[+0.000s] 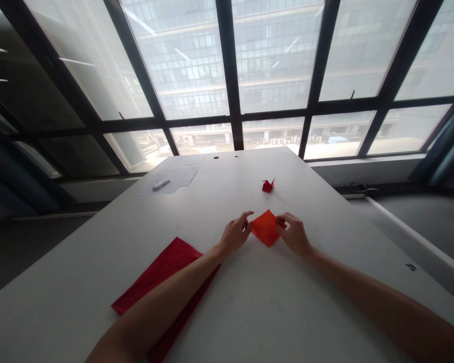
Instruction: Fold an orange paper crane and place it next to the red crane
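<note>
Head view looks down a long white table [272, 312] toward a window [230, 65]. An orange paper [266, 228], folded into a diamond, lies on the tabletop, well in from the table's edges and held between both hands. The left hand [235, 234] is just beside it, with the fingertips at its left corner and the thumb and index a little apart. The right hand [294, 234] is at its right corner, with the fingertips drawn close together there (whether they are clamped on the paper, I cannot tell).

Just beyond the orange paper sits a small red crane [268, 185], apart from both hands. Nearer the camera and to the left of the orange paper lies a red sheet [155, 275], with the left forearm crossing above it. Farther off to the left, near the table's far end, are white papers [170, 179] with a marker [161, 184] on them. To the right, the tabletop runs well past the orange paper to its edge, and scissors [363, 189] lie on a ledge beyond that edge.
</note>
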### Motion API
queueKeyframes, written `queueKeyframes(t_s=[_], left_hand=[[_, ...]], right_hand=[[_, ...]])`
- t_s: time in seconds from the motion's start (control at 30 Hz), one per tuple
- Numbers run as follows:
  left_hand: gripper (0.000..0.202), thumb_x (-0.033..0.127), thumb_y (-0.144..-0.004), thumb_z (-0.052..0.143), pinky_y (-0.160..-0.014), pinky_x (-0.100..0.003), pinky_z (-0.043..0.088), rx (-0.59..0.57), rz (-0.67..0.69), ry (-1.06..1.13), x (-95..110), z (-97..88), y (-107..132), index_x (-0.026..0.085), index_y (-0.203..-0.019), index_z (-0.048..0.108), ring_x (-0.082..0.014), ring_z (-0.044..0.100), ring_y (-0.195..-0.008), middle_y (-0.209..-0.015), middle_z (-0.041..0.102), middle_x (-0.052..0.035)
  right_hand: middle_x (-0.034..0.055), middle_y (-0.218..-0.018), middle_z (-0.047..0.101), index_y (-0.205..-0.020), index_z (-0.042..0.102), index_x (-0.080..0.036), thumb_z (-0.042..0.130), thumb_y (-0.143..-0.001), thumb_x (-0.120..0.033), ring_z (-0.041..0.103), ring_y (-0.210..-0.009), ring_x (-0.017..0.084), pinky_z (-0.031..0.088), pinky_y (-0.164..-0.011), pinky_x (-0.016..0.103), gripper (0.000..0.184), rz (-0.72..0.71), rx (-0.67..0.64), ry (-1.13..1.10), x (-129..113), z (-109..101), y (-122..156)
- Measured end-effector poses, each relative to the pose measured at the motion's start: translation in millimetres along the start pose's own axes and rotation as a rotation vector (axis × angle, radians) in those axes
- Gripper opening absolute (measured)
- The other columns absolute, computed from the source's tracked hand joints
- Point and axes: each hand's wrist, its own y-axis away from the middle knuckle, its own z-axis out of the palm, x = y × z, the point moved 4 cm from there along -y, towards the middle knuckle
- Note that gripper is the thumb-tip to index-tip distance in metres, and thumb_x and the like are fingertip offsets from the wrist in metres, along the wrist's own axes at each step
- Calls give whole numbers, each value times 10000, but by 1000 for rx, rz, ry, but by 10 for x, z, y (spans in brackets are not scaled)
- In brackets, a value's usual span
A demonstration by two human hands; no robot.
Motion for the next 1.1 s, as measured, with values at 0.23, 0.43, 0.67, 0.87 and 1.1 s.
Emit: queueKeyframes(t_s=[0.23,0.43,0.67,0.87,1.1], left_hand=[[221,256,-954,525,-897,-314,474,-103,294,5,198,16,25,226,-1116,672,-182,608,-948,-1057,706,-57],[210,238,-937,543,-974,-363,440,-223,272,-28,143,97,10,254,-1051,719,-219,584,-1047,-1176,689,-42],[559,133,-911,437,-911,-333,485,-133,-27,237,-51,109,-30,250,-1457,406,-175,633,-952,-1104,709,-39],[393,87,-837,447,-978,-346,458,-131,72,271,-41,113,-40,212,-1081,728,-210,621,-1042,-1093,714,-56],[352,358,-944,443,-900,-331,475,-131,-74,499,-45,39,-64,150,-999,721,-221,641,-949,-1012,721,-84]], right_hand=[[40,-842,697,-861,676,-206,574,-806,-131,629,-783,207,455,-804,353,138,-9,35,69,14,-27,-1],[39,-927,714,-858,677,-231,583,-771,-68,648,-900,215,455,-882,369,207,-166,-179,4,-73,103,52],[50,-993,727,-923,724,-226,578,-803,-121,649,-987,251,454,-964,421,216,-303,-300,0,-191,111,89],[60,-1058,733,-1015,730,-239,534,-931,-248,664,-998,240,483,-941,407,214,-282,-356,-78,-257,68,89],[70,-1055,717,-1005,748,-244,526,-907,-187,657,-985,233,521,-907,403,249,-145,-293,-19,-80,109,63]])
